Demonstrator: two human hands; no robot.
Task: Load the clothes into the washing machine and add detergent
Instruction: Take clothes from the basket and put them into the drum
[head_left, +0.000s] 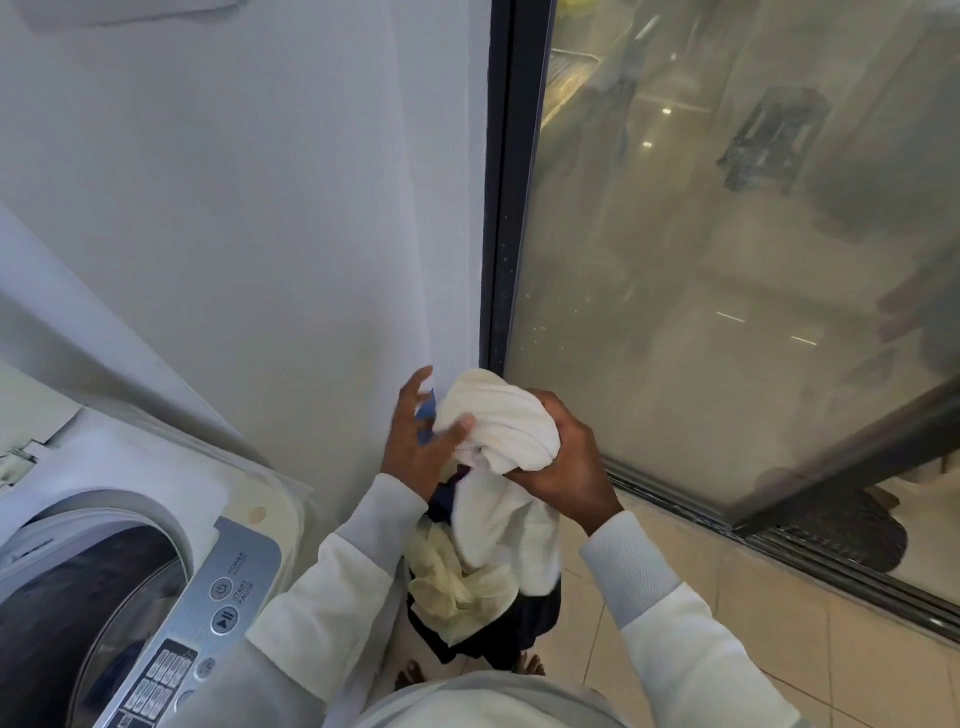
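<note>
Several bunched clothes (500, 432): white, cream, dark

One head-worn wide-angle view, pitched steeply down and forward. Close in, centre frame: clothes bundle (501, 431). The washing machine (228, 587) is cropped at lower left, wall (234, 208) straight ahead, glass door (727, 260) right, floor (779, 639) lower right. Straight lines bow near edges.

At eight o'clock the washing machine (156, 467) runs off the left and bottom edges; its drum (78, 597) is too dark to tell contents. The keypad (161, 675) labels are unreadable. At two o'clock the glass door (727, 312) hazes whatever stands behind. The clothes (498, 530) hide most of the feet (530, 664) at six.
</note>
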